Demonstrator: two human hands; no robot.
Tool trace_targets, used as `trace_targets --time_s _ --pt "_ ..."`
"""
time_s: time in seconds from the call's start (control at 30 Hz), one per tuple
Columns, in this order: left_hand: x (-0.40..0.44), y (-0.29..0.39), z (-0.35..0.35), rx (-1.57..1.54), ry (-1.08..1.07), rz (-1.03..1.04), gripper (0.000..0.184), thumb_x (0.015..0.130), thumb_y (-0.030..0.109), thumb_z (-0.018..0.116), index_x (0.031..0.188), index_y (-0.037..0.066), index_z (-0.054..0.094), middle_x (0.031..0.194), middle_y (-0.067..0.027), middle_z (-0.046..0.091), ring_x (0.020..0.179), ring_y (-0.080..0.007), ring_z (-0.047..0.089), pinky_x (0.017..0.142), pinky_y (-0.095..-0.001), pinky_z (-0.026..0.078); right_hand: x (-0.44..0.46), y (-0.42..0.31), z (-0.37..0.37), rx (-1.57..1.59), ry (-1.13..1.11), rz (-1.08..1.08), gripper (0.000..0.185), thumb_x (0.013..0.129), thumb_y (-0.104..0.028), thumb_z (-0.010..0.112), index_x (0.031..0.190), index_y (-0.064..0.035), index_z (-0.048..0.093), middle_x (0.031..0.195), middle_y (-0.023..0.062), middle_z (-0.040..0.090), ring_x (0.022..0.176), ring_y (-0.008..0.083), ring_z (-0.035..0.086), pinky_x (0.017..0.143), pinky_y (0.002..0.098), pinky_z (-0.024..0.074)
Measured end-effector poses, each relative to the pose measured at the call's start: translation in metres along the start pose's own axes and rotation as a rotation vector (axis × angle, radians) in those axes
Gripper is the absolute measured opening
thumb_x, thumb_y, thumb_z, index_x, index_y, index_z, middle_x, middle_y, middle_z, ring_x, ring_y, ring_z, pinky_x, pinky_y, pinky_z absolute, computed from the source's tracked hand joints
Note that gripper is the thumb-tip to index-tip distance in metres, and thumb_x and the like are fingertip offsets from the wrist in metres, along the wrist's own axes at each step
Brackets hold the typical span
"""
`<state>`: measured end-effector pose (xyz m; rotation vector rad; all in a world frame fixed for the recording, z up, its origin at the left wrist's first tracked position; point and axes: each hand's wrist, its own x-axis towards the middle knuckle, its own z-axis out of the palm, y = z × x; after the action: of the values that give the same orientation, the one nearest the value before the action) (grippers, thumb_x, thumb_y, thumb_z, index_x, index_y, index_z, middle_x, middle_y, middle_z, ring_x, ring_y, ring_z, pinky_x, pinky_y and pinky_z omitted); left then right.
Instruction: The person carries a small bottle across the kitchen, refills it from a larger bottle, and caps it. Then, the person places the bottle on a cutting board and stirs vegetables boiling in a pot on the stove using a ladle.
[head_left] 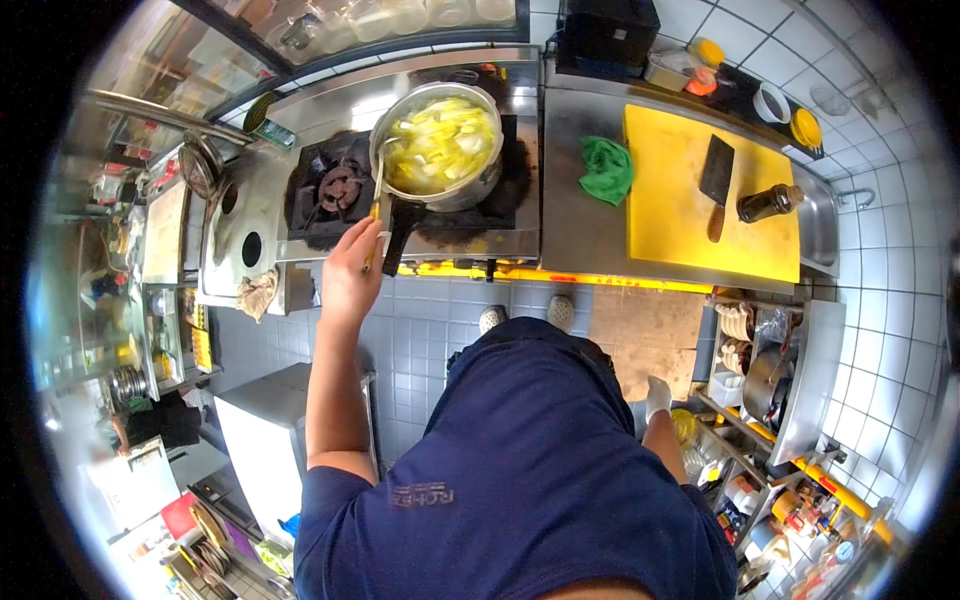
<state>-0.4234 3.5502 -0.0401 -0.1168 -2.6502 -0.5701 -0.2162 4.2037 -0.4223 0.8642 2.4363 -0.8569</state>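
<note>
A metal pot full of pale yellow-green chopped pieces in liquid sits on the stove. My left hand is closed around the lower end of a thin ladle, beside the pot's black handle. The ladle's upper end reaches over the pot's left rim; its tip is not clear. Low at my right side, my right hand looks pale and blurred, and its fingers cannot be made out.
An unused burner is left of the pot. On the right counter lie a green cloth and a yellow board bearing a cleaver and a dark bottle. A sink and shelves stand farther right.
</note>
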Motion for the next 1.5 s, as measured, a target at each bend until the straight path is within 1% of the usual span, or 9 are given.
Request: trace_targets --time_s 0.17,0.47,0.57,0.67,0.77,0.93,1.13,1.37,1.5 --pt "-0.002 0.013 -0.016 0.008 -0.005 -0.021 0.022 0.094 0.005 0.070 0.116 -0.001 0.072 0.117 -0.0204 0.073 0.102 -0.0391 0.072 0.087 -0.0430 0.059 -0.015 -0.011 -0.002 0.223 -0.018 0.179 0.050 0.096 -0.042 0.064 0.125 -0.0016 0.070 0.128 0.0231 0.070 0.122 0.0359 0.066 0.103 0.0443 0.0502" --pt "0.007 0.013 0.001 0.015 0.034 0.078 0.023 0.092 0.003 0.072 0.114 -0.001 0.072 0.116 -0.0211 0.072 0.100 -0.0387 0.073 0.085 -0.0423 0.060 0.008 0.024 0.013 0.030 -0.022 -0.096 0.044 0.098 -0.039 0.060 0.121 -0.0038 0.073 0.125 0.0225 0.071 0.117 0.0396 0.066 0.098 0.0464 0.0515" --pt "0.016 0.001 0.019 -0.003 0.011 0.107 0.023 0.092 0.003 0.072 0.114 -0.001 0.072 0.117 -0.0212 0.072 0.099 -0.0390 0.073 0.084 -0.0424 0.060 0.000 -0.001 0.000 0.073 -0.053 0.080 0.043 0.099 -0.039 0.058 0.123 -0.0058 0.072 0.125 0.0223 0.070 0.116 0.0413 0.065 0.099 0.0481 0.0508" --pt "0.021 0.002 0.022 0.022 -0.010 0.119 0.025 0.092 0.003 0.071 0.117 -0.002 0.071 0.119 -0.0218 0.072 0.101 -0.0389 0.073 0.086 -0.0423 0.060 -0.013 -0.017 -0.007 0.116 -0.012 0.019 0.045 0.098 -0.040 0.059 0.126 -0.0056 0.070 0.127 0.0225 0.070 0.118 0.0402 0.065 0.101 0.0474 0.0497" --pt "0.017 0.008 0.026 0.041 0.013 0.180 0.028 0.091 -0.001 0.071 0.119 -0.002 0.071 0.122 -0.0224 0.071 0.105 -0.0393 0.072 0.089 -0.0413 0.060 -0.003 -0.001 0.005 0.180 0.019 0.147 0.050 0.096 -0.044 0.062 0.126 -0.0051 0.069 0.128 0.0223 0.070 0.120 0.0403 0.065 0.103 0.0463 0.0496" --pt "0.002 0.007 0.036 0.090 -0.049 0.216 0.030 0.090 -0.002 0.072 0.120 -0.002 0.070 0.125 -0.0236 0.069 0.105 -0.0401 0.072 0.088 -0.0428 0.060 -0.008 0.009 0.008 0.004 -0.011 0.006 0.053 0.093 -0.047 0.064 0.126 -0.0070 0.070 0.126 0.0209 0.071 0.119 0.0385 0.066 0.102 0.0464 0.0514" --pt "0.001 0.053 0.022 0.240 0.093 0.302 0.031 0.088 -0.004 0.073 0.119 -0.001 0.071 0.128 -0.0238 0.068 0.110 -0.0382 0.072 0.087 -0.0417 0.062 -0.004 0.001 -0.007 0.124 -0.052 0.254 0.051 0.095 -0.045 0.062 0.127 -0.0069 0.070 0.132 0.0189 0.069 0.123 0.0378 0.063 0.105 0.0446 0.0502" --pt "-0.003 0.123 0.090 -0.081 0.068 0.444 0.024 0.089 -0.005 0.069 0.113 -0.002 0.073 0.127 -0.0241 0.067 0.114 -0.0393 0.070 0.097 -0.0439 0.060 0.041 0.014 -0.007 -0.142 -0.012 -0.081 0.029 0.102 -0.028 0.050 0.115 -0.0158 0.072 0.122 0.0134 0.071 0.116 0.0344 0.065 0.098 0.0463 0.0534" --pt "-0.010 0.141 0.174 -0.139 -0.287 0.491 0.034 0.085 0.001 0.068 0.119 0.000 0.066 0.126 -0.0218 0.065 0.108 -0.0367 0.069 0.089 -0.0425 0.059 0.067 0.022 -0.011 -0.226 0.100 -0.381 0.024 0.099 -0.022 0.050 0.108 -0.0170 0.072 0.116 0.0100 0.072 0.110 0.0340 0.066 0.092 0.0465 0.0552"
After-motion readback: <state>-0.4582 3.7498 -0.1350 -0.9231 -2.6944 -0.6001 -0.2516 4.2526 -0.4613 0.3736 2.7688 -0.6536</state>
